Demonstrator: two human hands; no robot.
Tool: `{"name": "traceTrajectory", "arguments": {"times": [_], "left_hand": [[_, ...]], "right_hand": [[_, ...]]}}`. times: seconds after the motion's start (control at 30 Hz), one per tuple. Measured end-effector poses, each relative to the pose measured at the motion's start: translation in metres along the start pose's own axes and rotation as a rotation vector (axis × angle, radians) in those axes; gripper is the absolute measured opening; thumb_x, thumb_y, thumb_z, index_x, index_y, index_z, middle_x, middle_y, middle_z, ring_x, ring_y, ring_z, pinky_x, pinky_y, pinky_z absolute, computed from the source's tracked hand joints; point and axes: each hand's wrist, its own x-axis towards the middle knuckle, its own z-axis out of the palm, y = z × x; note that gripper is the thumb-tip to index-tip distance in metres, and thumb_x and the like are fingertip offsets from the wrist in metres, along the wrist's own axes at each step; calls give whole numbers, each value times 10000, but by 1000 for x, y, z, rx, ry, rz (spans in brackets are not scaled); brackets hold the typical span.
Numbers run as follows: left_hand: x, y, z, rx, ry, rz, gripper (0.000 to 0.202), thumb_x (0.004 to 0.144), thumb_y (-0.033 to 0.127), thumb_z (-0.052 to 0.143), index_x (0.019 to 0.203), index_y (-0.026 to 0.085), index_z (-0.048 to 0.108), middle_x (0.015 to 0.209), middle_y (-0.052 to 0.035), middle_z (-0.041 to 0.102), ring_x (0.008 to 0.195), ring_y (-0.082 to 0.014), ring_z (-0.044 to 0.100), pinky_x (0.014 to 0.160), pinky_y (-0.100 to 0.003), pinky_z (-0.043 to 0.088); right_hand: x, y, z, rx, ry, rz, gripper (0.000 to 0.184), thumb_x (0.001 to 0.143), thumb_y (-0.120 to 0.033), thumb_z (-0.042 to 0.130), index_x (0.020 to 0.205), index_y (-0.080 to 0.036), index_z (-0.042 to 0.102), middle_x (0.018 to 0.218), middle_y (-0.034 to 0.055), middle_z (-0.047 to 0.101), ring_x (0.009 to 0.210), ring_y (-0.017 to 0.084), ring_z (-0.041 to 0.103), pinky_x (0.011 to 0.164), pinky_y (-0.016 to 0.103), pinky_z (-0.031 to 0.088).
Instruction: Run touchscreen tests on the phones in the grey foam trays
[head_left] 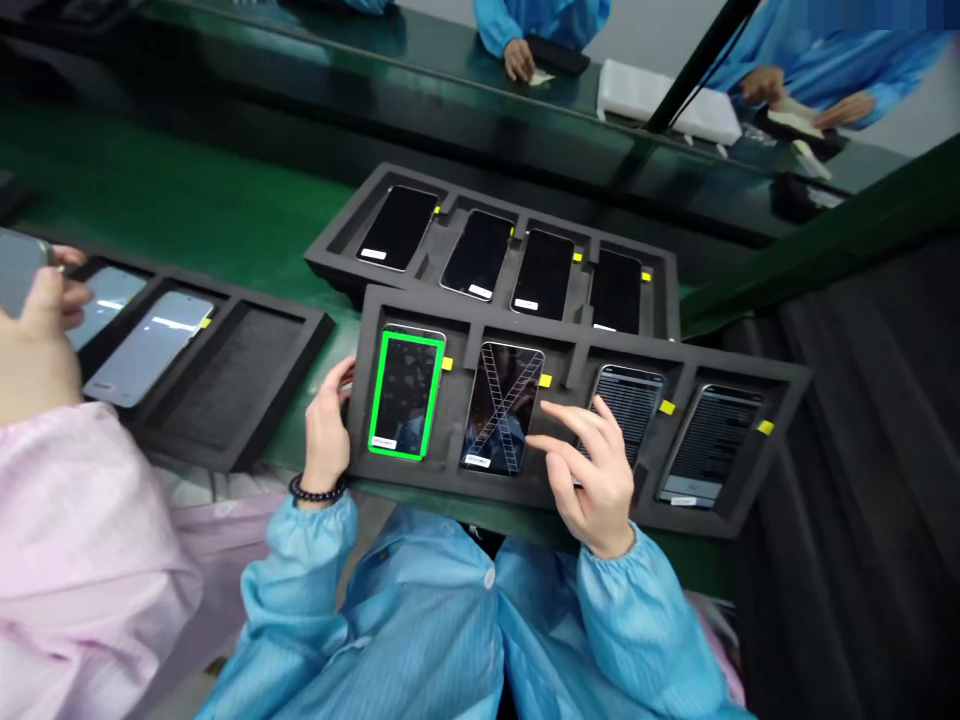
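Observation:
A dark foam tray (570,345) lies at the near edge of the green belt with four phones in its slots. The leftmost phone (405,395) shows a green border on its screen. Beside it, a second phone (504,405) displays crossed lines. My left hand (327,425) rests against the tray's left end, fingers curled on its edge. My right hand (589,465) hovers over the tray between the second phone and the third phone (628,400), fingers spread, index finger reaching toward the second phone. A fourth phone (711,440) lies at the right end.
A second foam tray (341,250) with dark-screened phones lies behind. On the left, another tray (247,380) holds two phones; a person in a pink sleeve (67,520) holds a phone there. Workers in blue sit across the far bench (450,90).

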Motion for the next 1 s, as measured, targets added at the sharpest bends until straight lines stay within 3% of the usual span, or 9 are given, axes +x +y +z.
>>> {"name": "traceTrajectory", "arguments": {"times": [0.13,0.23,0.37,0.47,0.67,1.0], "left_hand": [[-25,2,-1,327,75,230,686,999,634,282,1459,192,534,1453,-119,591,1339,-211,565,1147,-337,449],[-37,0,5,395,78,280,701,994,632,301,1493,180,492,1470,-133,575,1380,-222,533,1191,-347,401],[-37,-3,11,133,238,120,665,969,644,330,1367,179,592,1368,-117,644,1280,-222,606,1094,-329,473],[-32,-5,9,18,266,-9,619,970,623,304,1303,205,617,1266,-95,694,1181,-207,649,1003,-308,505],[-28,-9,5,-38,228,-55,605,945,661,306,1248,242,620,1201,-69,720,1068,-201,674,874,-290,517],[-28,-10,5,-54,250,-57,583,958,632,309,1202,206,623,1129,-60,722,1024,-182,660,844,-266,494]], "right_hand": [[-26,4,12,-73,202,-1,287,964,-172,476,996,-225,756,1169,85,735,1067,236,680,1144,525,462],[-36,5,17,-125,252,-31,297,967,-184,469,1028,-223,757,1137,78,733,1048,218,681,1160,474,443],[-29,6,19,-144,170,-2,280,974,-225,495,1078,-238,754,1221,80,717,1122,232,651,1223,505,369],[-10,11,20,-232,83,57,326,991,-283,510,1242,-245,714,1420,103,632,1279,279,575,1275,582,256],[22,25,19,-325,-33,126,378,1023,-339,515,1381,-274,619,1617,101,452,1449,311,441,1276,676,149],[11,20,14,-320,-171,14,358,1034,-342,524,1364,-244,625,1582,129,500,1443,282,457,1283,657,154]]}}
